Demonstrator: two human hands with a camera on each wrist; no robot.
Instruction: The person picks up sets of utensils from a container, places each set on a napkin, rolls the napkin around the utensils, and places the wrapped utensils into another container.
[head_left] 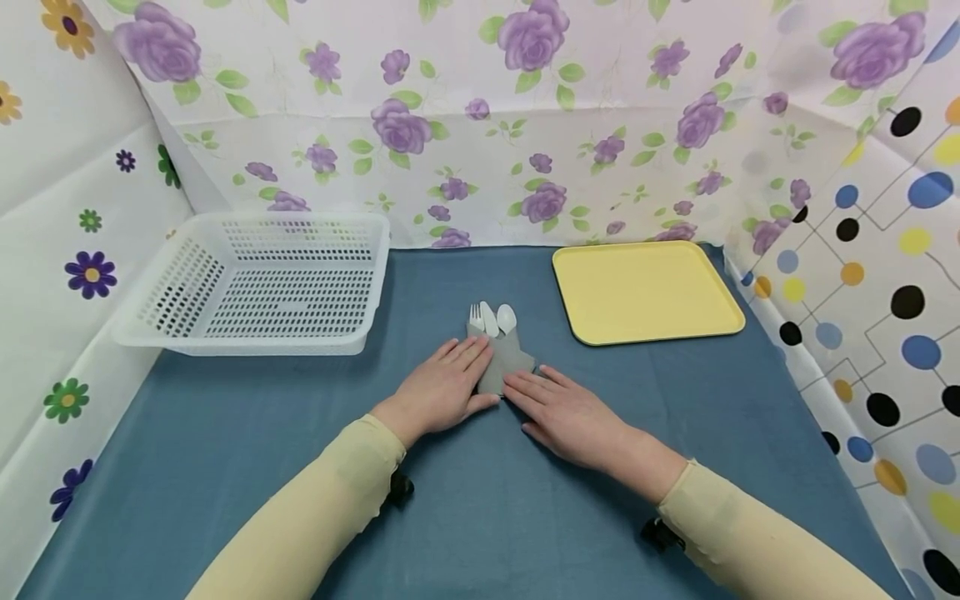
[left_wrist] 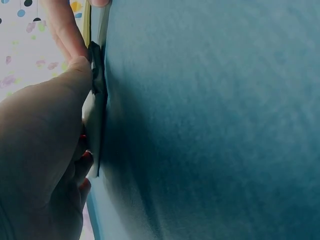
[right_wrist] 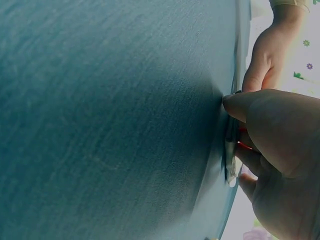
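A folded grey napkin (head_left: 507, 358) lies on the blue cloth in the middle of the head view. Out of its far end stick the tops of a white fork (head_left: 476, 316), a white knife (head_left: 489, 319) and a white spoon (head_left: 507, 318). My left hand (head_left: 442, 387) rests on the napkin's left side with straight fingers, its thumb along the near edge. On the right side, the extended fingers of my right hand (head_left: 570, 417) press the napkin near its lower corner. Both wrist views show the napkin edge-on, thin against the cloth; the cutlery's lower parts are hidden.
A white perforated basket (head_left: 247, 342) stands at the back left. At the back right lies a yellow tray (head_left: 648, 292) with a dark rim. Flowered and dotted sheets hang behind and along the sides of the blue tablecloth (head_left: 480, 517).
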